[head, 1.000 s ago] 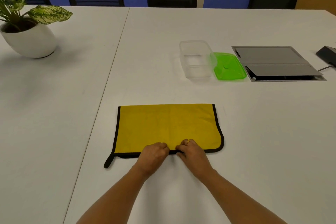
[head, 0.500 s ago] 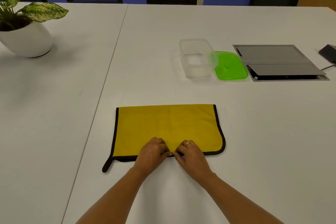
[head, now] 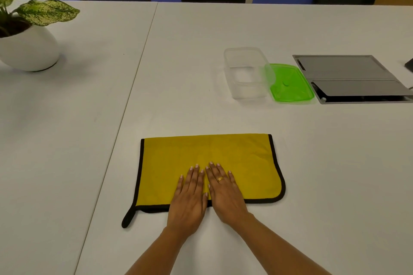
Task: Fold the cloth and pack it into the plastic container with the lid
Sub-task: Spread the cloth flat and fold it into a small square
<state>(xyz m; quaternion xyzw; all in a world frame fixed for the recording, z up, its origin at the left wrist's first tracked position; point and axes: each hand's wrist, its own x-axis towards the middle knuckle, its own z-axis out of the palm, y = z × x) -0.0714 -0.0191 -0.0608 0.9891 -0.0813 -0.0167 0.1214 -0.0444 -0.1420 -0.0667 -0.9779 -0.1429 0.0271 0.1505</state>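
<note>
A yellow cloth (head: 241, 158) with black edging lies folded in half on the white table, its black hanging loop sticking out at the near left corner. My left hand (head: 190, 196) and my right hand (head: 224, 190) rest flat side by side on the cloth's near middle, fingers stretched out, holding nothing. Farther back on the right stands the clear plastic container (head: 245, 72), lidless and empty. Its green lid (head: 290, 83) lies flat right beside it, touching its right side.
A white pot with a leafy plant (head: 26, 47) stands at the far left. A grey cable hatch (head: 350, 78) is set into the table right of the lid. A seam between two tabletops (head: 134, 87) runs left of the cloth. Dark chairs line the far edge.
Both hands were closed on the cloth's near edge at its middle. They have let go and now lie flat with fingers spread on the cloth.
</note>
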